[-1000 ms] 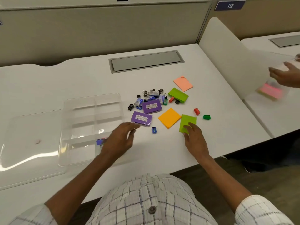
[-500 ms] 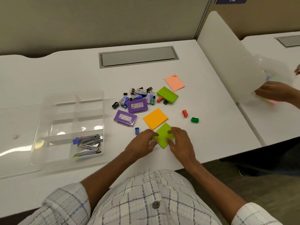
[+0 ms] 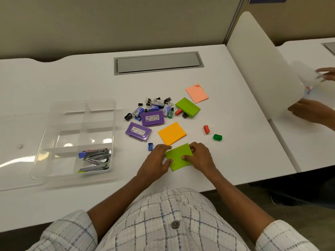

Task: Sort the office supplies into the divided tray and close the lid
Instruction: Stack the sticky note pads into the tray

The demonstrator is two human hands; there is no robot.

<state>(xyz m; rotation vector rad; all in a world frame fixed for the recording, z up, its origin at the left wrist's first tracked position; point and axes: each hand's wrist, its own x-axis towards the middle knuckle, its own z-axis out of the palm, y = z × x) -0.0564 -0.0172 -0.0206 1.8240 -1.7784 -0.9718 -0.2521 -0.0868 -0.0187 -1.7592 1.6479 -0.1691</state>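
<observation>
White desk (image 3: 235, 115): clear divided tray (image 3: 83, 103) at L, staplers (image 3: 96, 160) in its near-R compartment. Green sticky pad (image 3: 178, 158) on desk twd front edge, R of tray, just below orange pad (image 3: 172, 133). It sits btwn both hands: L hand (image 3: 155, 160) curls fingers on pad's L edge w/ thumb at near-L side, R hand (image 3: 199, 158) pinches R edge, thumb on top. Blue sharpener (image 3: 150, 146) just beside L knuckles.
</observation>
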